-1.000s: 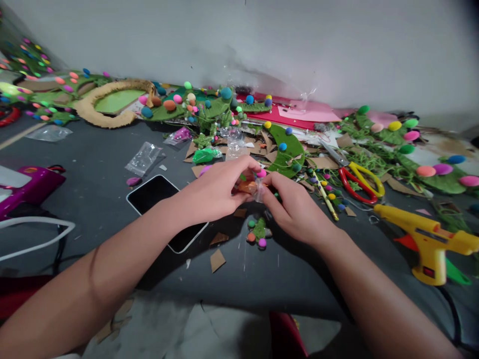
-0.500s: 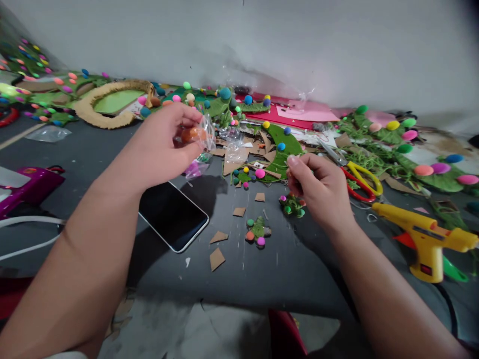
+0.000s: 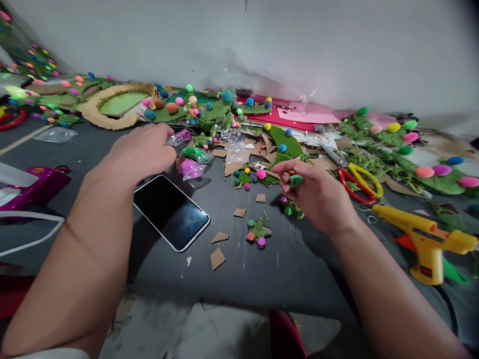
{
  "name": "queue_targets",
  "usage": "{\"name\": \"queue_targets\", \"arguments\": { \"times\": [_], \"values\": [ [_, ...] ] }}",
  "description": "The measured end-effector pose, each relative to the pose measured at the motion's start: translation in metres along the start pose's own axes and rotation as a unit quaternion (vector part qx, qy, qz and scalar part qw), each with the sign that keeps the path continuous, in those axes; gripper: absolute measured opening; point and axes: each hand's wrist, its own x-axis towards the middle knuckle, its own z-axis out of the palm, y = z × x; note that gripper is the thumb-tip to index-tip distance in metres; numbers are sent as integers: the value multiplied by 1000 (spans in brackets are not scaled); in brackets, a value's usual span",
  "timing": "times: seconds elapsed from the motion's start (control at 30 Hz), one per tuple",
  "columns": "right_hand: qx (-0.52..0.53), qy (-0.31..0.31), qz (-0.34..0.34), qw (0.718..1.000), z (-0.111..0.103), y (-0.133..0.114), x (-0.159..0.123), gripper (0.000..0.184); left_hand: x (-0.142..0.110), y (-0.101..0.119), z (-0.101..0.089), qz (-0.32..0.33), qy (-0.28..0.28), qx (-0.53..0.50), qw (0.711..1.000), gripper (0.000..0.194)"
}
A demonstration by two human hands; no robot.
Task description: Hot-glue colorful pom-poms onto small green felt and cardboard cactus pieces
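Observation:
My left hand [image 3: 144, 149] reaches low over the table behind the phone [image 3: 172, 214], beside small plastic bags. A purple one [image 3: 181, 137], a green one [image 3: 197, 154] and a pink one [image 3: 191, 169] lie near its fingertips. Most of its fingers are hidden, so a hold cannot be made out. My right hand [image 3: 318, 194] is curled around a small green piece [image 3: 295, 180], with a bit of orange showing next to it. Below that hand sits a little leafy cluster with coloured balls [image 3: 292, 207]. A similar cluster [image 3: 258, 232] lies nearer the front edge.
Scissors with red and yellow handles [image 3: 359, 182] and a yellow glue gun [image 3: 426, 239] lie on the right. On the left are a purple tool [image 3: 35, 187] and a tan ring [image 3: 108, 107]. Cardboard scraps [image 3: 217, 259] and a green ring [image 3: 288, 147] lie centrally.
My left hand has lowered toward the table and away from the bags; the orange bag it held is out of sight. My right hand has turned, showing green and orange in its fingers.

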Motion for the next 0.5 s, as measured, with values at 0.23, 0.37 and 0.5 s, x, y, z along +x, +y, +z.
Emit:
{"name": "queue_targets", "arguments": {
  "times": [0.23, 0.37, 0.5],
  "values": [
    [-48, -37, -42, 997, 9, -4, -10, 31, -29, 83, 36, 71, -74, -145, 984, 21],
    [-217, 63, -190, 955, 17, 1, -14, 35, -37, 92, 56, 20, -238, -285, 928, 19],
    [-297, 52, -277, 912, 20, 8, -16, 56, -44, 100, 69, -11, -328, -385, 863, 33]
  ]
}}
